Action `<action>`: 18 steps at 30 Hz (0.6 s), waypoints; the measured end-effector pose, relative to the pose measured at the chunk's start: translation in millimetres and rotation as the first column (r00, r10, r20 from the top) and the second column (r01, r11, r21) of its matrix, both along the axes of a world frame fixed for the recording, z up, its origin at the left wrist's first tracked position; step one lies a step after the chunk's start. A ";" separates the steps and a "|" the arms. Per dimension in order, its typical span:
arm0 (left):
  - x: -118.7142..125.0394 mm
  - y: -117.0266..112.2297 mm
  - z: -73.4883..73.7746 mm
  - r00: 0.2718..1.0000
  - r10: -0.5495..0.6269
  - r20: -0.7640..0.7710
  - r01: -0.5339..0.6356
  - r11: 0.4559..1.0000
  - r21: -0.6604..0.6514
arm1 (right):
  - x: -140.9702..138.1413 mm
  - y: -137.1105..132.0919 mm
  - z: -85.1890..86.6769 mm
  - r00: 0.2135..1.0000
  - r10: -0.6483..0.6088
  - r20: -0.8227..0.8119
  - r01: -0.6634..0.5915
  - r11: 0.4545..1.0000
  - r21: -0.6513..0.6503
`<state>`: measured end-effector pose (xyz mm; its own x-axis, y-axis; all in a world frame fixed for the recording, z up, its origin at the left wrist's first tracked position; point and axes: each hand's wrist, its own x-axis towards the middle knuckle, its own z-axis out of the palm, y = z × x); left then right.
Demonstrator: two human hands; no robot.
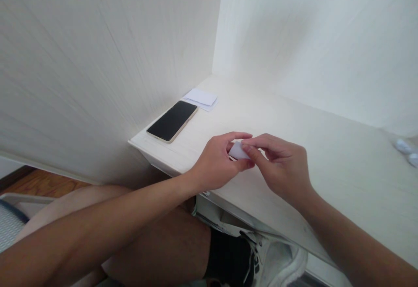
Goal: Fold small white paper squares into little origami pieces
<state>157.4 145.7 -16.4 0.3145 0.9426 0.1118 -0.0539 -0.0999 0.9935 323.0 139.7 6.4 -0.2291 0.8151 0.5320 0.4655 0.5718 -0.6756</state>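
Head camera, looking forward and down, close over desk (326, 147) corner

Small white folded paper piece (237, 151), mostly hidden btwn fingers, held just above desk near front edge, approx 5 o'clock from phone; edges partly visible.

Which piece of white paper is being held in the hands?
The small folded paper, pinched between both hands; the paper stack lies untouched beyond the phone.

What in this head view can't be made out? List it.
- Small white piece: mostly covered by left hand and right hand; its shape is unclear.
- White things at the desk's right edge: blurred and cut off.
- Phone screen: dark, nothing readable.
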 end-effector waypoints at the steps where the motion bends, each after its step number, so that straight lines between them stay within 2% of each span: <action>1: 0.5 0.4 -0.2 1.000 -0.019 0.023 0.019 1.000 -0.018 | 0.1 0.0 0.1 1.000 -0.005 0.001 0.005 1.000 -0.001; 4: 2.3 1.1 -0.6 0.992 -0.078 0.099 0.086 0.993 -0.077 | 0.9 0.5 0.4 1.000 -0.011 0.004 0.011 1.000 -0.009; 9: 3.9 1.4 0.0 0.996 -0.045 0.077 0.052 0.995 -0.091 | -0.2 0.9 0.1 0.999 0.022 0.035 -0.022 1.000 -0.006; 12: 1.6 3.0 0.3 0.994 -0.081 0.076 0.086 0.994 -0.073 | -0.1 1.8 0.2 0.999 0.021 0.030 -0.020 1.000 -0.018; 15: -3.9 4.3 1.4 0.989 -0.116 0.091 0.129 0.980 -0.153 | 2.0 3.7 0.8 1.000 -0.006 0.011 0.006 1.000 -0.027; 18: -10.4 3.9 3.1 0.988 -0.082 0.130 0.110 0.968 -0.225 | 3.9 5.2 0.9 0.999 -0.034 0.004 0.034 0.999 -0.036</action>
<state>147.0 149.6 -13.2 0.4024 0.9133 -0.0626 -0.1714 0.1423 0.9749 326.8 144.9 7.3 -0.2027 0.8414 0.5010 0.4870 0.5305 -0.6938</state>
